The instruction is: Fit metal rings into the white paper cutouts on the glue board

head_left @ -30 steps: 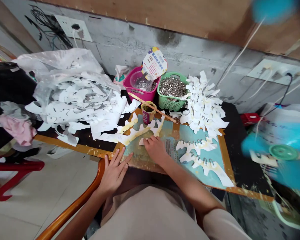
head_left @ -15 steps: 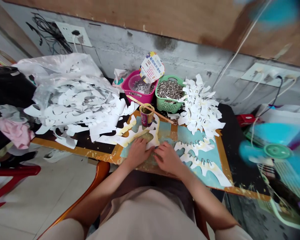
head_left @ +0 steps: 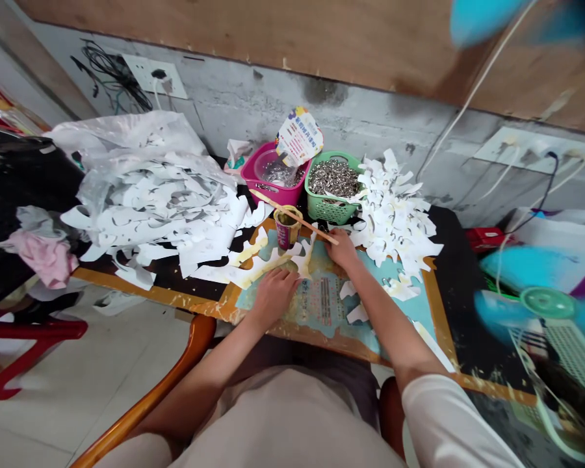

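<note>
My left hand (head_left: 277, 291) rests low on the blue work surface, its curled fingers on the edge of a white cut-out strip (head_left: 268, 261) with yellowish glue-like smears. My right hand (head_left: 342, 249) reaches forward beside small metal rings (head_left: 324, 227) in front of the green basket (head_left: 332, 209). Its fingertips are hidden, so whether it grasps anything is unclear. A thin wooden stick (head_left: 295, 218) lies across a small purple and yellow cup (head_left: 286, 233), its near end at my right hand. Under my right forearm lie white cut-outs (head_left: 357, 314), partly covered.
Behind the cup stands a pink basket (head_left: 273, 193) with metal pieces and a printed card (head_left: 299, 138). White cut-outs are heaped at the left (head_left: 160, 208) and, with metal rings, at the right (head_left: 394, 208). A blue-bladed fan (head_left: 545, 303) blurs at the right.
My right hand has left the spot beside my left hand and moved forward and right, toward the metal rings by the green basket. My left hand stays at the strip.
</note>
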Tool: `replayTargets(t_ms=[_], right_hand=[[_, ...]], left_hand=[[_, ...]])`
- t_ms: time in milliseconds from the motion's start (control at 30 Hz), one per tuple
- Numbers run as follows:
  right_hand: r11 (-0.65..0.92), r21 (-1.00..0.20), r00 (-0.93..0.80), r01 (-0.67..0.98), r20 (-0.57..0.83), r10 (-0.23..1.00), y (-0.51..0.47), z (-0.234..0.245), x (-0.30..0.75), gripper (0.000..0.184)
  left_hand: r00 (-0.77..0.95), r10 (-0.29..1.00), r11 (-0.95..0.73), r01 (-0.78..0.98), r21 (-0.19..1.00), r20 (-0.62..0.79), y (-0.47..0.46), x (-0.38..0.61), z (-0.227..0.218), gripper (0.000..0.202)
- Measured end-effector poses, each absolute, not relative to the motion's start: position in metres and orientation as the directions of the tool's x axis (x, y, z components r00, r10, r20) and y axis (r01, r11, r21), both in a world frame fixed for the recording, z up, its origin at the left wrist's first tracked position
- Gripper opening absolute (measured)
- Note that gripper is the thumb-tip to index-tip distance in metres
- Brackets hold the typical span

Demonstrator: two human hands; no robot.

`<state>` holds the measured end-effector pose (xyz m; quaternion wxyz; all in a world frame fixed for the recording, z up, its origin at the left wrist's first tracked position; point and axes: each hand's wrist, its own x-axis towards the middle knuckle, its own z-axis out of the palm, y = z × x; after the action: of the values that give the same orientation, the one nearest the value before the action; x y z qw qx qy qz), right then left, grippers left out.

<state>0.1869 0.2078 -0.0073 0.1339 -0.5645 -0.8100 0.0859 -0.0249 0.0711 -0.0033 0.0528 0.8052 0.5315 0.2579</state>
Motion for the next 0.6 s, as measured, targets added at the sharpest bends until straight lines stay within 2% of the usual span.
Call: replayTargets(t_ms=[133, 233, 267, 333, 367, 400, 467, 533, 600], right_hand=[[0.295, -0.323, -0.262, 0.899, 0.142, 0.954, 0.204, -0.005, 0.189, 0.027], [0.215, -0.359, -0.168, 0.908, 0.158, 0.973, 0.187, 0.0, 0.206, 0.032], [0.195, -0.377, -0.143, 0.906, 0.162, 0.976, 0.179, 0.002, 0.213, 0.034], [0.162, -0.449, -0.097, 0.879, 0.165, 0.982, 0.161, 0.005, 0.228, 0.036], [0.137, -0.534, -0.061, 0.835, 0.158, 0.986, 0.152, 0.006, 0.234, 0.035], [0.106, -0.625, -0.024, 0.774, 0.139, 0.99, 0.141, 0.007, 0.24, 0.033], [0.054, -0.796, 0.02, 0.603, 0.082, 0.996, 0.12, 0.01, 0.248, 0.029], [0.03, -0.898, 0.014, 0.44, 0.04, 0.999, 0.098, 0.013, 0.25, 0.028], [0.01, -0.943, -0.03, 0.332, 0.0, 1.0, 0.08, 0.017, 0.246, 0.028]], left_hand=[[0.316, 0.823, -0.518, 0.761, 0.392, 0.472, 0.051, -0.015, 0.003, 0.028], [0.409, 0.792, -0.589, 0.705, 0.395, 0.453, 0.016, -0.002, 0.01, 0.023], [0.459, 0.782, -0.616, 0.667, 0.418, 0.421, 0.004, 0.002, 0.012, 0.028], [0.599, 0.73, -0.666, 0.518, 0.537, 0.328, -0.014, 0.007, 0.015, 0.049], [0.65, 0.704, -0.656, 0.441, 0.612, 0.286, -0.019, 0.007, 0.016, 0.061], [0.666, 0.698, -0.626, 0.391, 0.675, 0.262, -0.022, 0.005, 0.017, 0.065], [0.541, 0.796, -0.542, 0.437, 0.718, 0.272, -0.019, -0.003, 0.015, 0.047], [0.229, 0.916, -0.398, 0.631, 0.666, 0.33, -0.008, -0.015, 0.011, 0.026], [-0.013, 0.948, -0.196, 0.766, 0.613, 0.319, 0.008, -0.026, 0.007, 0.027]])
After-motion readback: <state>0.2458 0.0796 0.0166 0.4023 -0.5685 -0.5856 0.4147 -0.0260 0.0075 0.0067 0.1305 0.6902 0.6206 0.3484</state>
